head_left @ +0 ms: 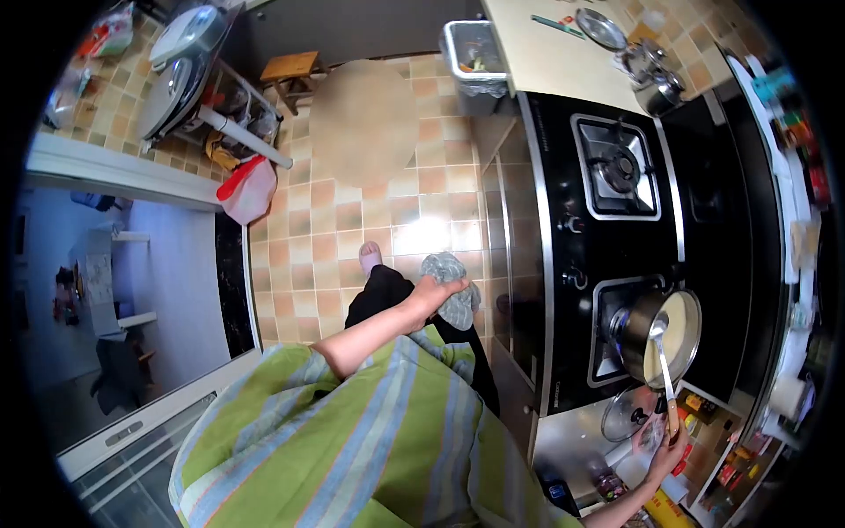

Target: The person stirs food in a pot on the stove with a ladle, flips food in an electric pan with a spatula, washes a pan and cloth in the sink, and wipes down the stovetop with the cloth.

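Fingers of the right hand (pixel 666 459) are gripping a spoon (pixel 666 371) and those of the left hand (pixel 429 295) are clutching a gray cloth (pixel 456 308), while the spoon's head is sitting inside a pot (pixel 635 339) of pale contents (pixel 679 319), standing on a black stove (pixel 563 264).

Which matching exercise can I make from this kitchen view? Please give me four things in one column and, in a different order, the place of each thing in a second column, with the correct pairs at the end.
Things
1. grey cloth
2. metal spoon with a wooden handle
3. saucepan
4. wooden stool

Places
A. on the tiled floor
B. in the left hand
C. on the gas stove
D. in the right hand

Correct pairs: 1-B, 2-D, 3-C, 4-A
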Demonstrator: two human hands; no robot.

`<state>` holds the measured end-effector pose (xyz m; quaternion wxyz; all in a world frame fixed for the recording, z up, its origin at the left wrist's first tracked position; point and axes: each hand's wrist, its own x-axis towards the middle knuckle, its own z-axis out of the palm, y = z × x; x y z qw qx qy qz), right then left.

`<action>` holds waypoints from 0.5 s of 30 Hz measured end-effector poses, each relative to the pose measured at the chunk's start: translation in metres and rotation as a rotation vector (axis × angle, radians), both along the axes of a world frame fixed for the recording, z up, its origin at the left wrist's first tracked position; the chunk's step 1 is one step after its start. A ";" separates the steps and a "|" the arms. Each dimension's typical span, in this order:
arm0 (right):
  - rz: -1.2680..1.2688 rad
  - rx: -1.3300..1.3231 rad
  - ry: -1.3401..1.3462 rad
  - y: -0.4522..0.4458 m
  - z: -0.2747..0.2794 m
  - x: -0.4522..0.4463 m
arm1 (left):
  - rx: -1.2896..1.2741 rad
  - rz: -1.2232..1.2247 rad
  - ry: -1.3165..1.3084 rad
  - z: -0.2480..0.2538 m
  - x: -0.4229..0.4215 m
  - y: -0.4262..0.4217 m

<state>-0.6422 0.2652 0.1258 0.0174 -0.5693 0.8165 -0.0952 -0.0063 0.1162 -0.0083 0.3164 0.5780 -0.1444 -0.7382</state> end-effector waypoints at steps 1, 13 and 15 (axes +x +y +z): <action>-0.025 0.016 0.005 0.002 -0.008 -0.004 | 0.021 0.020 -0.007 0.000 0.016 0.003; 0.283 -0.289 -0.016 -0.160 -0.039 0.419 | -0.040 0.248 -0.002 -0.055 0.246 0.004; 0.519 -0.123 -0.172 -0.188 -0.076 0.528 | -0.148 0.270 0.001 -0.047 0.284 0.004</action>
